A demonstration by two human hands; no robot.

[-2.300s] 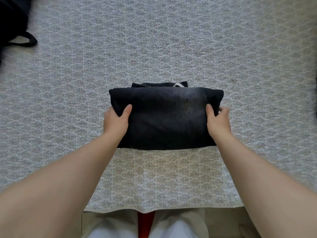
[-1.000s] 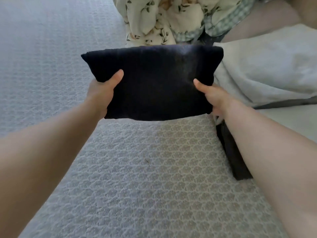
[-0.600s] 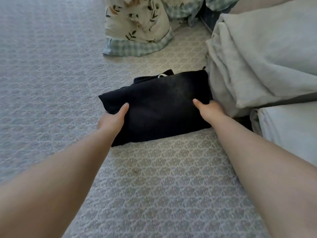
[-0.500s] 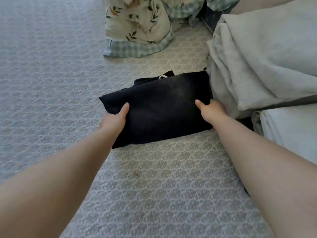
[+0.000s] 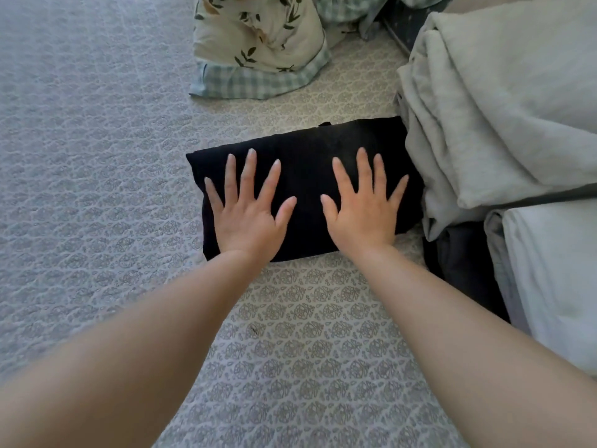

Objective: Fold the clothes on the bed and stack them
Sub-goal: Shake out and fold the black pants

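Note:
A folded black garment (image 5: 307, 163) lies flat on the patterned bedspread (image 5: 97, 189), its right end against a pile of grey fabric. My left hand (image 5: 248, 208) rests palm down on its left half, fingers spread. My right hand (image 5: 363, 205) lies palm down on its right half, fingers spread too. Neither hand grips anything. A crumpled floral and checked piece of clothing (image 5: 261, 43) sits further back on the bed.
Folded grey bedding (image 5: 504, 108) is heaped at the right. Below it lies a dark folded item (image 5: 465, 270) beside a pale blue-white folded fabric (image 5: 555, 279). Open bedspread stretches to the left and toward me.
I carried the black garment over to the grey pile and set it down. Both hands have let go of its ends and now lie flat on top of it.

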